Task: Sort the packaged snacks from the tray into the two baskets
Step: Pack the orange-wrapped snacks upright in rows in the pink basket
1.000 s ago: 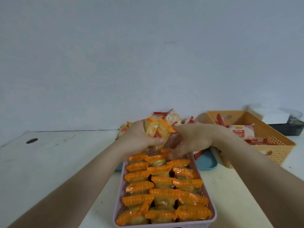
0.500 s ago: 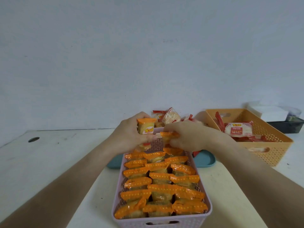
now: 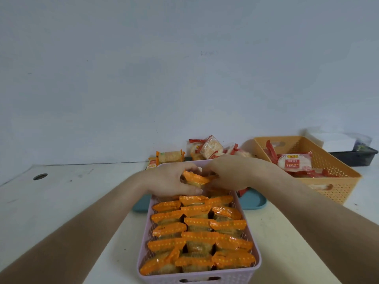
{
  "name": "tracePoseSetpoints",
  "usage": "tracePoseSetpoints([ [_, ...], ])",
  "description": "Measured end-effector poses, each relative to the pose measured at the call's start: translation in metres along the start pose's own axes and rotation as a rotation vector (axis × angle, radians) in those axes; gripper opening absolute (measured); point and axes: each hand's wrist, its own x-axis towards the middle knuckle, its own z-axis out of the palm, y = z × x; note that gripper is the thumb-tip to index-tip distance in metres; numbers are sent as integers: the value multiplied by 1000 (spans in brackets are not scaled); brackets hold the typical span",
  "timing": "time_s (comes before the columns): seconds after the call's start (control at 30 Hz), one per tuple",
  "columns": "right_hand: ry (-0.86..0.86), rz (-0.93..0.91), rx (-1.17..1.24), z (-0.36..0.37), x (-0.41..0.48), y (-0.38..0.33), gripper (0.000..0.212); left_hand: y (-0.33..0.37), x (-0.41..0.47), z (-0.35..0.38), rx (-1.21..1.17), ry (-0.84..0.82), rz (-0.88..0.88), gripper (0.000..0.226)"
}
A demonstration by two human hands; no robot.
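A pink basket (image 3: 254, 245) in front of me holds several rows of orange-wrapped snacks (image 3: 202, 236). My left hand (image 3: 170, 180) and my right hand (image 3: 231, 174) meet over its far end, both closed on one orange snack packet (image 3: 193, 178) held low against the rows. Behind the pink basket lies a teal tray (image 3: 253, 200) with a few red and orange packets (image 3: 207, 149) piled at its back. An orange basket (image 3: 338, 171) at the right holds red-wrapped snacks (image 3: 295, 160).
A white table carries everything and has a round cable hole (image 3: 40, 176) at the far left. A dark tray (image 3: 356, 156) with a white box (image 3: 336, 140) stands behind the orange basket. A plain wall rises close behind the table.
Both hands have come down from above the basket's far end into it. The yellow-faced packet the left hand held up is now low, pressed in among the rows.
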Motion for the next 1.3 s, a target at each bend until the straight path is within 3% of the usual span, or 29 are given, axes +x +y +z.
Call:
tracePoseSetpoints([
  [0.1, 67, 9, -79, 9, 7, 4, 27, 1, -1, 1, -46, -38, 8, 22],
  [0.17, 52, -5, -25, 13, 7, 6, 25, 2, 1, 5, 16, 6, 42, 20],
  [0.3, -64, 11, 60, 2, -4, 5, 51, -2, 3, 10, 164, 66, 41, 14],
  [0.4, -98, 19, 0, -8, -10, -1, 55, -2, 2, 11, 228, 134, 68, 9],
  [0.53, -157, 8, 19, -15, -8, -4, 53, -1, 0, 14, 235, 207, 111, 19],
  [0.63, -149, -7, 9, -5, -2, -3, 46, 0, -1, 17, 276, 73, 84, 41],
  [0.73, -90, -7, -18, 1, 0, 0, 42, -2, -1, 18, 291, -36, 34, 45],
  [0.97, 5, -7, 151, -2, -11, 4, 32, -1, -5, 20, 387, 142, 185, 34],
  [1.07, -22, -15, 145, 6, -14, -1, 41, -5, -4, 22, 354, 77, 200, 35],
  [1.2, 55, -6, -87, 16, -16, -9, 51, -10, -1, 19, 399, 40, 211, 61],
  [1.3, 197, -1, -121, 9, -18, -14, 75, -4, -8, 2, 262, 114, 250, 47],
])
